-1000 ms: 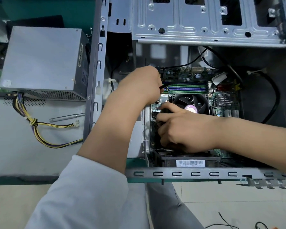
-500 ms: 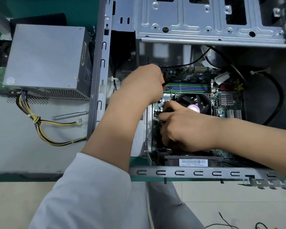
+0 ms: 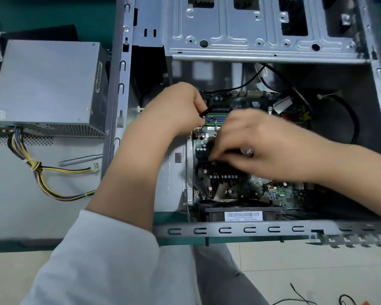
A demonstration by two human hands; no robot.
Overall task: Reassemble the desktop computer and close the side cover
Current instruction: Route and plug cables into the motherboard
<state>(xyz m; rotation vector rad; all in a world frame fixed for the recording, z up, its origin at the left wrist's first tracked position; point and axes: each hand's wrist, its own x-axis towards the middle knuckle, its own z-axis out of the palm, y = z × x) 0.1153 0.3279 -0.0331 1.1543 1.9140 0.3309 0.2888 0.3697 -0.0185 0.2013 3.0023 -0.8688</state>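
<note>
Two bare hands work inside the open computer case (image 3: 262, 49), which lies on its side on the green surface (image 3: 42, 16) with its side cover off. Left hand (image 3: 180, 108): fingers curled, pinching a small black connector (image 3: 204, 113) on thin coloured wires just above the motherboard (image 3: 273, 192). Right hand (image 3: 262, 146): blurred by motion, fingers bent down over the dark fan-and-heatsink area at the board's centre; whether its grip holds anything cannot be told. Drive cage (image 3: 251, 25): at the far end of the case. Black cable (image 3: 352, 119): loops along the case floor to the right of the board. Power supply (image 3: 46, 84): outside the case to the left, its yellow-and-black cable bundle (image 3: 37, 170) trailing over a grey panel (image 3: 20, 205), near a slim metal rod (image 3: 79, 160).
</note>
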